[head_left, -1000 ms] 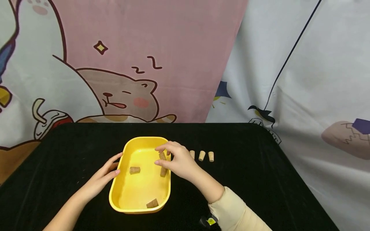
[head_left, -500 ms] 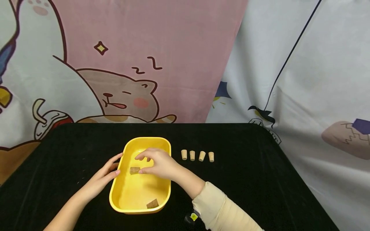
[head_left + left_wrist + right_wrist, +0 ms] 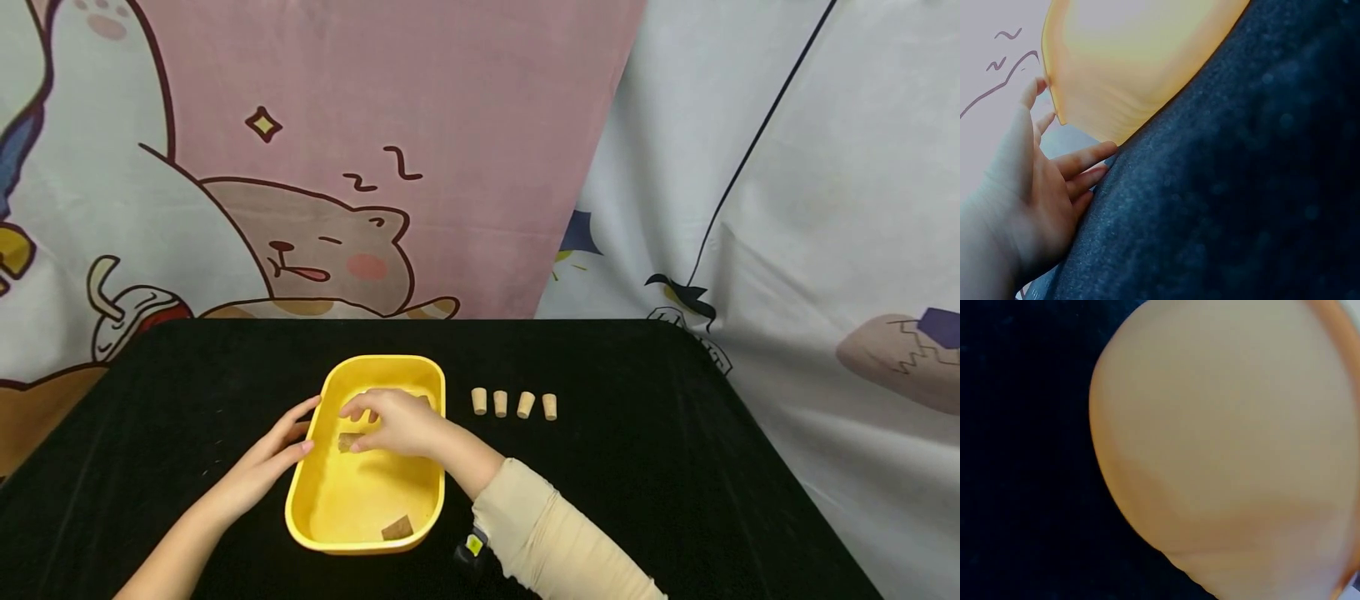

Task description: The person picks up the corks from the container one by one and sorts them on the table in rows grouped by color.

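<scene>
The yellow plastic tub sits on the black-covered table. My left hand rests its fingertips against the tub's left side, fingers fairly straight; in the left wrist view they touch the outer wall. Inside the tub, my right hand reaches over a brown cork stopper, its thumb at the stopper's edge and the index finger apart above it. Another brown stopper lies in the near right corner. Part of one more shows behind the right hand. The right wrist view shows the tub's wall, without the hand.
Several pale cork stoppers stand in a row on the black cloth, right of the tub. A patterned curtain hangs behind the table.
My right hand has moved left from the tub's right side to the stopper at the left, and slightly further in the last half second. The left hand and tub have hardly moved.
</scene>
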A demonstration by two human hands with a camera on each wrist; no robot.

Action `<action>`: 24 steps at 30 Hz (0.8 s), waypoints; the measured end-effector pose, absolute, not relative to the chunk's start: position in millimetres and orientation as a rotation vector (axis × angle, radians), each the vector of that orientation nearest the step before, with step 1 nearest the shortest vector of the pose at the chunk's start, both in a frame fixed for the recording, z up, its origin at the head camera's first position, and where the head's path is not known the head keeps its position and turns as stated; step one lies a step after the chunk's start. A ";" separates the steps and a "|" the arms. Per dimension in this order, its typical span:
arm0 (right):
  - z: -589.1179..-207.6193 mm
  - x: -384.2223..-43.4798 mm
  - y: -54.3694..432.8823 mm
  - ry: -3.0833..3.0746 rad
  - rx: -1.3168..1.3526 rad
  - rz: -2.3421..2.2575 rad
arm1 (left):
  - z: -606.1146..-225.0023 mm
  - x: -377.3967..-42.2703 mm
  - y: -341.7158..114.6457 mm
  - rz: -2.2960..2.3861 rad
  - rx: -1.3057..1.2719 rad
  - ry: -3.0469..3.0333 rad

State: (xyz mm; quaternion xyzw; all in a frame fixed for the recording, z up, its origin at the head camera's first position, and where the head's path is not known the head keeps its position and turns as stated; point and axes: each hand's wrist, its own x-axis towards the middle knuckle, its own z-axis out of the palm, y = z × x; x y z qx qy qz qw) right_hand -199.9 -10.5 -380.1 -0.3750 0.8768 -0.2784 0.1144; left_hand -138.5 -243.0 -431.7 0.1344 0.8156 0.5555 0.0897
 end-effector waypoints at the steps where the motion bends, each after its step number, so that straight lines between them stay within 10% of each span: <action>1: -380.7 -200.8 -12.4 2.562 -1.087 -0.802 | -431.7 -138.3 -243.3 1.653 0.402 2.426; 24: -395.5 -205.5 -25.1 2.495 -1.086 -0.630 | -432.1 -138.7 -243.7 1.656 0.404 2.418</action>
